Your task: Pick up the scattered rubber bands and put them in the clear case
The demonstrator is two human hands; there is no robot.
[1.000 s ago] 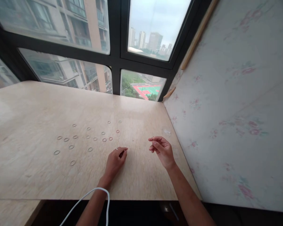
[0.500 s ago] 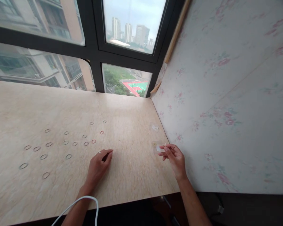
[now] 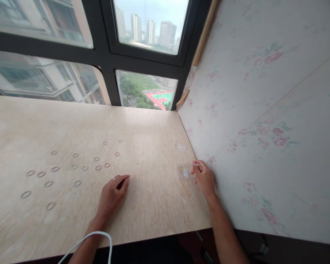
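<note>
My left hand (image 3: 114,194) rests on the marble-patterned sill (image 3: 154,205), its thumb and index finger pinched together; anything between them is too small to make out. My right hand (image 3: 204,179) is at the right edge of a small clear box (image 3: 184,172), fingers pinched on something tiny that I cannot identify. Small yellowish items (image 3: 180,168) and a whitish patch show inside the box. Several thin rings lie spread over the left half of the sill, among them a red ring (image 3: 107,165), a dark ring (image 3: 26,194) and a green ring (image 3: 77,183).
A clear piece (image 3: 181,147) lies behind the box, near the flowered wall (image 3: 264,110). Dark window frames (image 3: 104,73) stand along the back. A white cable (image 3: 99,233) loops over my left forearm.
My right hand has shifted slightly right and up, its fingers now drawn closer together, uncovering more of the clear box. My left hand keeps its pinch. The view has shifted slightly.
</note>
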